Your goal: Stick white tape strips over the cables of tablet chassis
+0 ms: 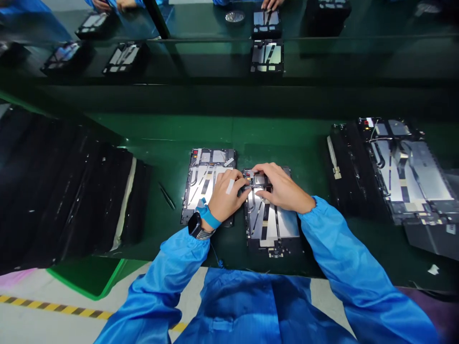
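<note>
Blue-sleeved left hand point(225, 196) and right hand point(283, 188) seemingly pinch a small tablet part point(253, 177) (fingertips point(255, 169) half hidden).

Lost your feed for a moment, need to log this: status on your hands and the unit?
Left hand and right hand at small part, top of open device frame. Left hand overlapping neighbouring frame. Tweezers lying beyond it.

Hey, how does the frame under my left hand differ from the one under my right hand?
The left frame lies farther away, with its top end uncovered and a red spot showing. The right frame lies nearer, its top end under the fingers of the left hand and right hand. Both show silver panels on a green bench.
</note>
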`<state>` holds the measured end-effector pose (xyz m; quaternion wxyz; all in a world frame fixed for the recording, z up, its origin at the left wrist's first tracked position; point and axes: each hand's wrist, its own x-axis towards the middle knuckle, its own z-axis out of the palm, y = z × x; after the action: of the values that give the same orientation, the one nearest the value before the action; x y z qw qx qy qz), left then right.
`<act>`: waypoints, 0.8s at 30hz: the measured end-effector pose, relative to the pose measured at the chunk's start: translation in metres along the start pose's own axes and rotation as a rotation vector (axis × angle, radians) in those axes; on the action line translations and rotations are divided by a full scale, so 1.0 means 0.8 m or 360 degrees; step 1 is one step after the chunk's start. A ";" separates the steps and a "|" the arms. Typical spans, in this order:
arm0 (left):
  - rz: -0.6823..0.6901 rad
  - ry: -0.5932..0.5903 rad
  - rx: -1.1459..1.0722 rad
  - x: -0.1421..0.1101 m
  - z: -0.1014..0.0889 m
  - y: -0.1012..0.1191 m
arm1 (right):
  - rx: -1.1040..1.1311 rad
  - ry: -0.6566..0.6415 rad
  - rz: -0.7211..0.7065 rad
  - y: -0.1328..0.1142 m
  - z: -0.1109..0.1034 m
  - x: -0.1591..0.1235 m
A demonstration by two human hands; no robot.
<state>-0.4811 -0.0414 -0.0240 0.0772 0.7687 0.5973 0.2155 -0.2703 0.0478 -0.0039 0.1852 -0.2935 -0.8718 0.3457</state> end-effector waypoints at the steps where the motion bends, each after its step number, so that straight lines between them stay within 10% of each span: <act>1: -0.0005 0.0004 -0.0004 0.001 0.001 0.000 | -0.0004 -0.0025 -0.0013 0.001 0.005 0.003; 24: -0.0193 -0.0122 -0.0370 0.003 -0.005 -0.005 | 0.0256 0.0035 0.0167 0.006 0.030 0.021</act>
<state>-0.4859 -0.0385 -0.0210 0.2015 0.7247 0.6103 0.2486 -0.2933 0.0496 -0.0218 0.1995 -0.3267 -0.8225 0.4207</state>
